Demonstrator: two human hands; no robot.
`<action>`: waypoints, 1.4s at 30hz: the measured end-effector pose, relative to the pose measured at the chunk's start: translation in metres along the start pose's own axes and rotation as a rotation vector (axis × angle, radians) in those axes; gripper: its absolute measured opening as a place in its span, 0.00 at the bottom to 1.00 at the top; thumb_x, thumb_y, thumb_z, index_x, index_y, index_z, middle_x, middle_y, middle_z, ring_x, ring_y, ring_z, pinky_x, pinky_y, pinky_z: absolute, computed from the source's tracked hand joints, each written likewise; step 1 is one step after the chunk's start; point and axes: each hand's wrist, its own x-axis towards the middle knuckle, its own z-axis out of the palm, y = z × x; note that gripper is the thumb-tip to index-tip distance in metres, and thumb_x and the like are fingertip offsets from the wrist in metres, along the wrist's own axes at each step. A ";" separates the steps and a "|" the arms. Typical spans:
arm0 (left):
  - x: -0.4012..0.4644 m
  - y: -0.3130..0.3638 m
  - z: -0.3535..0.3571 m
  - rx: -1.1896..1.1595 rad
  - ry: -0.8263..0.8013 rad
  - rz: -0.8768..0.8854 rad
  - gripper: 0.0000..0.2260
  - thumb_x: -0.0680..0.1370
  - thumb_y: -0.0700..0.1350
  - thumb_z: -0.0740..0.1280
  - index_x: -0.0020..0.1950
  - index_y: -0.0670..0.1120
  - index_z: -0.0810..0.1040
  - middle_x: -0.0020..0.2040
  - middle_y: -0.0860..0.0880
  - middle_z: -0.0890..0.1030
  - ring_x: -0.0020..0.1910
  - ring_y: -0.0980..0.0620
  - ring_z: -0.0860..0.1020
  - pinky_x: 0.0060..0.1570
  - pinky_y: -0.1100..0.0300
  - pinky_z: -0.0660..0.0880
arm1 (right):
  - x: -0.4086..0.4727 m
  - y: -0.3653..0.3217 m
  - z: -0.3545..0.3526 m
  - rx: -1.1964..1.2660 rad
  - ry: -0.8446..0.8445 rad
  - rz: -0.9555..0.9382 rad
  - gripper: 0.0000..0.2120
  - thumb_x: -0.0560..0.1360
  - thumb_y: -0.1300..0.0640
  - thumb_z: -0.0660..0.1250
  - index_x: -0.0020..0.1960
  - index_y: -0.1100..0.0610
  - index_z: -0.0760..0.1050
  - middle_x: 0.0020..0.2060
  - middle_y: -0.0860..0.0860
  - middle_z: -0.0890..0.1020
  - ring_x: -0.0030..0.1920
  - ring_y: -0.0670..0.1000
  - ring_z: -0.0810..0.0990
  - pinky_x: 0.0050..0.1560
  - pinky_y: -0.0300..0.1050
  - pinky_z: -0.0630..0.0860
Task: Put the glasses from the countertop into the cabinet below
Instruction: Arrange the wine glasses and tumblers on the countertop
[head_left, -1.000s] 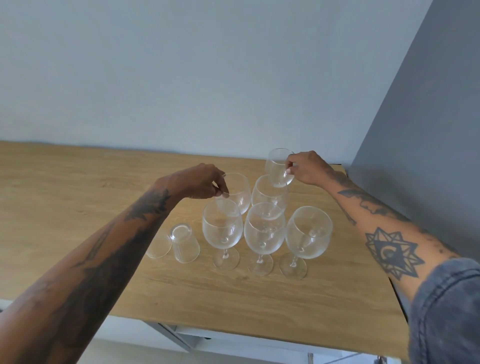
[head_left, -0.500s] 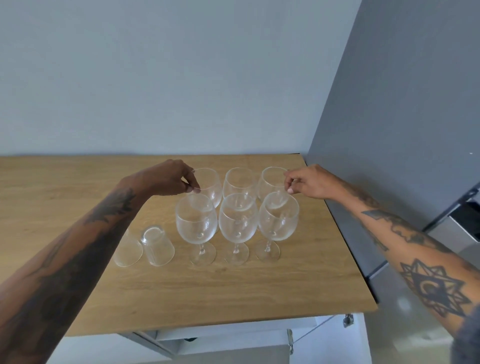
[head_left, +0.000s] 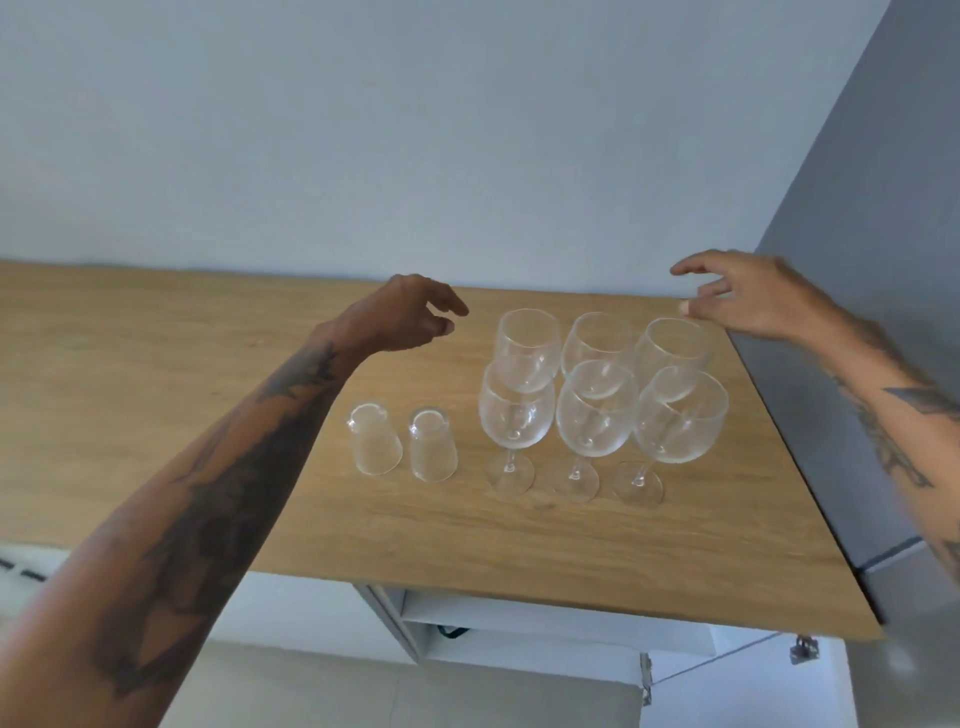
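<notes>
Several clear wine glasses stand upright in two rows on the wooden countertop (head_left: 519, 540), the front row led by a glass (head_left: 514, 418) and the back row by a glass (head_left: 527, 345). Two small tumblers (head_left: 375, 440) (head_left: 431, 446) rest upside down to their left. My left hand (head_left: 410, 314) hovers left of the back row, fingers apart, holding nothing. Over the right end of the back row my right hand (head_left: 748, 293) floats with fingers spread, touching no glass. Below the counter edge the cabinet (head_left: 545, 629) stands with its doors swung outward.
A grey tall panel (head_left: 857, 312) rises along the counter's right edge. A pale wall (head_left: 415, 130) closes off the back. A cabinet door with a hinge (head_left: 802, 649) hangs out at lower right, another door edge (head_left: 389, 613) at centre. Light floor lies below.
Both hands have let go of the back-row wine glasses and lifted away, fingers spreading. The glasses now stand in two tidy rows, and the view has shifted.
</notes>
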 end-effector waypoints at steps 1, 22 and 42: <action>-0.008 -0.011 -0.009 -0.008 0.030 -0.024 0.10 0.80 0.42 0.72 0.60 0.51 0.85 0.55 0.51 0.85 0.53 0.52 0.85 0.58 0.57 0.78 | 0.003 -0.020 0.001 0.043 0.048 -0.044 0.18 0.74 0.55 0.71 0.63 0.47 0.75 0.65 0.51 0.78 0.58 0.51 0.81 0.57 0.43 0.72; -0.107 -0.141 0.084 -0.120 0.038 -0.091 0.29 0.74 0.46 0.78 0.73 0.47 0.73 0.73 0.43 0.72 0.68 0.43 0.76 0.64 0.48 0.76 | -0.036 -0.187 0.283 -0.061 -0.046 -0.113 0.24 0.73 0.57 0.70 0.67 0.55 0.68 0.71 0.59 0.63 0.68 0.60 0.68 0.62 0.53 0.74; -0.126 -0.151 0.137 -0.356 0.314 -0.057 0.24 0.76 0.41 0.75 0.71 0.48 0.74 0.65 0.43 0.78 0.58 0.44 0.78 0.56 0.43 0.80 | -0.063 -0.157 0.327 0.382 0.131 -0.028 0.29 0.71 0.61 0.71 0.66 0.46 0.63 0.65 0.49 0.73 0.60 0.44 0.71 0.56 0.39 0.71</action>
